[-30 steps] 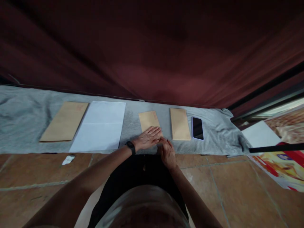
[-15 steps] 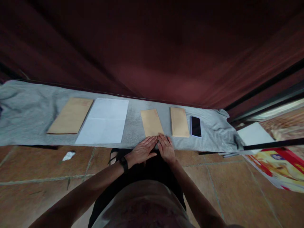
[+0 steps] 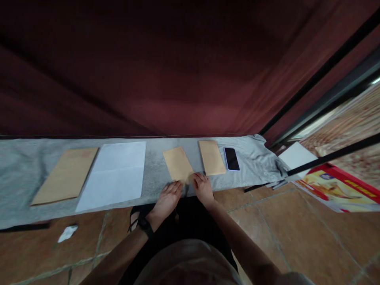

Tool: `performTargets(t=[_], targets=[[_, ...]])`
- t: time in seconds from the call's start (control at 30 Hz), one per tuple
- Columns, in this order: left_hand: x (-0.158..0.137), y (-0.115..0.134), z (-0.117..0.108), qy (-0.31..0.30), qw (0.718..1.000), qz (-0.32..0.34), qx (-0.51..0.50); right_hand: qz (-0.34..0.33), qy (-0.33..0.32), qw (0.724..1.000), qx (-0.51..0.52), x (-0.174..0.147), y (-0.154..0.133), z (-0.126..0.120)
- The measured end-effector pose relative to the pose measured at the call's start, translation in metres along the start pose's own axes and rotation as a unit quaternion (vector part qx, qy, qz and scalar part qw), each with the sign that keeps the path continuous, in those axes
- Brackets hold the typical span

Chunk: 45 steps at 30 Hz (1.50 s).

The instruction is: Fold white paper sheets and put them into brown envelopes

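Note:
A small brown paper envelope (image 3: 178,163) lies at a slant on the grey cloth in front of me. My left hand (image 3: 168,198) rests palm down at its near left corner, fingers stretched out and flat on the paper. At the near right corner, my right hand (image 3: 203,190) has its fingers bent in and closed on the envelope's edge; the thumb is mostly hidden. A second small brown envelope (image 3: 211,157) lies just beyond the right hand, untouched. Beside it is a dark-screened phone (image 3: 232,159) in a pale purple case.
To the left lie a creased white sheet (image 3: 114,172) and a larger brown envelope (image 3: 67,174). The grey cloth (image 3: 154,166) covers a narrow surface along a dark red curtain (image 3: 178,79). A colourful box (image 3: 341,186) stands at right; a white scrap (image 3: 67,233) is on the tiles.
My hands have moved apart, the left to one near corner of the envelope and the right to the other. The right fingers have curled in. The view has turned, shifting everything leftward.

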<state>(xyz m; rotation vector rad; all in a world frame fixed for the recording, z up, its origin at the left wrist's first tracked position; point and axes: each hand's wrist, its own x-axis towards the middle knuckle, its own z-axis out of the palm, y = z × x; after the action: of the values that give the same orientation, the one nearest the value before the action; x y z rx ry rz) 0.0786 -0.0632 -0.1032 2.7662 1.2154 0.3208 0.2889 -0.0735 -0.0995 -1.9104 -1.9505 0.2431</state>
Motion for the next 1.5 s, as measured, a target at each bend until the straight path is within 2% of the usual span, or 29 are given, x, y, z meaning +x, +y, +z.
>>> performTargets(t=[0.07,0.17,0.3,0.43,0.53,0.6,0.67,0.8,0.87,1.07,1.27,1.37,1.5], targets=[[0.008,0.003,-0.002,-0.008,1.0,-0.012,0.022,0.068,-0.009,0.998,-0.008,0.017,-0.011,-0.002],[0.016,0.002,-0.008,-0.029,0.999,-0.009,0.043,0.149,-0.058,0.987,0.011,0.041,-0.021,-0.007],[0.018,-0.009,-0.016,-0.064,0.996,0.007,0.058,0.186,-0.095,0.976,0.055,0.053,-0.016,-0.011],[0.013,-0.018,-0.019,-0.062,0.997,0.024,0.051,0.178,-0.121,0.973,0.087,0.042,-0.01,-0.011],[0.009,-0.018,-0.015,-0.026,0.998,0.032,0.038,0.18,-0.121,0.972,0.092,0.032,-0.01,-0.01],[0.008,-0.013,-0.009,0.006,0.999,0.041,0.022,0.169,-0.097,0.978,0.076,0.028,-0.012,-0.009],[0.007,-0.007,0.0,0.031,0.998,0.06,0.007,0.114,-0.061,0.99,0.06,0.027,-0.013,-0.007],[0.005,0.004,0.015,0.048,0.995,0.083,0.015,-0.056,-0.027,0.997,0.042,0.032,-0.01,0.005],[0.004,0.007,0.019,0.053,0.995,0.085,0.022,-0.083,-0.029,0.996,0.019,0.037,-0.008,0.013],[0.004,0.011,0.015,0.038,0.996,0.077,0.027,-0.025,-0.023,0.999,-0.029,0.083,-0.008,0.033],[0.003,0.014,0.015,0.022,0.997,0.065,0.027,0.012,-0.02,1.0,-0.02,0.139,-0.009,0.039],[0.002,0.014,0.017,0.024,0.997,0.064,0.033,0.008,-0.01,1.0,-0.023,0.145,-0.009,0.041],[0.003,0.015,0.018,0.024,0.997,0.066,0.04,0.013,0.01,1.0,-0.019,0.128,-0.012,0.042]])
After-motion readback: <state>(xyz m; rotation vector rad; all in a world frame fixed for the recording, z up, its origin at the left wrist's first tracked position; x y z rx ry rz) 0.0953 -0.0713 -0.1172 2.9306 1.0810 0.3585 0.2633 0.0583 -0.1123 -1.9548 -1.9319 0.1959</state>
